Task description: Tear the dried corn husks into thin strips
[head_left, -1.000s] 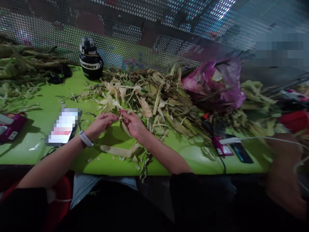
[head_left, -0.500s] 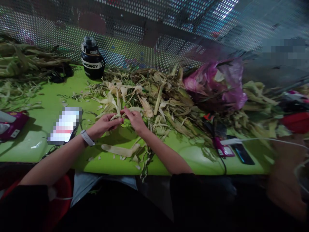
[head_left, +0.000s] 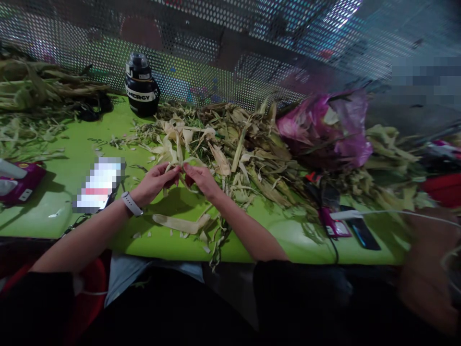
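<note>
1. The left hand (head_left: 154, 181) pinches a pale corn husk (head_left: 179, 154) between its thumb and fingers.
2. The right hand (head_left: 202, 180) pinches the same husk from the other side. Its thumb is on top and its fingers curl under.
3. So the husk is in the middle, right at the fingertips of both hands. The two sets of tips are very close, and I cannot tell if they touch each other.
4. Long bits of the husk poke up past the fingertips. Another thin bit hangs down below them, by the right hand.
5. Both hands are up over the green table (head_left: 273, 233). A dark shadow lies under them.
6. A flat, bent husk strip (head_left: 178, 224) lies on the table, closer to the person than the hands are. No finger is on it.
7. Just past the hands is a big, messy husk pile (head_left: 266, 163).
8. A white watch (head_left: 131, 203) is on the left wrist. A phone (head_left: 103, 180) with a bright screen lies near it, to the left.
</note>
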`<state>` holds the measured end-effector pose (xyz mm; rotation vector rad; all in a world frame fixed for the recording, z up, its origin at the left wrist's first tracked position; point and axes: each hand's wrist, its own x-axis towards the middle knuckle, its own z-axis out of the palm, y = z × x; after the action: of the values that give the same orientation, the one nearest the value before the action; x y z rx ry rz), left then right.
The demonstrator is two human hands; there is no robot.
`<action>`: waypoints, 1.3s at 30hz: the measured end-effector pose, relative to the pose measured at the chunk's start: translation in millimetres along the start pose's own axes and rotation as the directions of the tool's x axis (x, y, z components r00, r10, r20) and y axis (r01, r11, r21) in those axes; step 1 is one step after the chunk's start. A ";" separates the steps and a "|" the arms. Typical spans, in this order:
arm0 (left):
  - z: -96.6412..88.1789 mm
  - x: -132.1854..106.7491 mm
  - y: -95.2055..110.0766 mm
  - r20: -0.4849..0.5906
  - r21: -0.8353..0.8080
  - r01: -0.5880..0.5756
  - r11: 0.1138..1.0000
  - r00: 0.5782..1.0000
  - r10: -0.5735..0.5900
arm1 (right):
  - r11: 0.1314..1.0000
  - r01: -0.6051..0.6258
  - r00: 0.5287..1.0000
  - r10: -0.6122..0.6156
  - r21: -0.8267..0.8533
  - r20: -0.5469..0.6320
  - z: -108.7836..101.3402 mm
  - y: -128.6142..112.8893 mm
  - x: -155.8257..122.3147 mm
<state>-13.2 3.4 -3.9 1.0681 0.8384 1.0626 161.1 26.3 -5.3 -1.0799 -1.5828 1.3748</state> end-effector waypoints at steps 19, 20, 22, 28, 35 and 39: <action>-3.6 4.0 -0.6 -0.030 -0.137 -0.005 0.991 1.000 0.001 | 0.994 -0.004 0.997 -0.004 0.107 0.074 0.5 -4.2 -3.1; -3.4 3.9 -1.3 -0.016 -0.119 0.008 0.993 1.000 -0.010 | 0.994 -0.004 0.996 -0.006 0.108 0.085 0.8 -4.9 -3.4; -3.1 3.8 -2.3 -0.020 -0.066 -0.002 0.998 1.000 0.000 | 0.995 -0.003 0.995 -0.007 0.098 0.103 1.1 -6.2 -3.9; -3.1 4.5 -1.3 -0.036 0.041 -0.070 0.997 0.997 0.072 | 0.994 0.002 0.996 -0.012 0.110 0.088 -5.3 -8.4 -3.0; -2.0 4.3 3.4 -0.065 0.054 -0.108 0.993 0.992 0.111 | 0.993 0.025 0.998 -0.031 0.116 0.052 -20.7 -12.6 -0.2; -1.7 2.6 7.0 -0.100 0.041 -0.124 0.991 0.987 0.128 | 0.991 0.008 0.997 -0.018 0.136 0.070 -29.5 -12.1 0.0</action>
<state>-15.8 7.2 2.2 1.1146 0.8831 1.2213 187.1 35.8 10.5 -0.9469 -1.5198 1.5041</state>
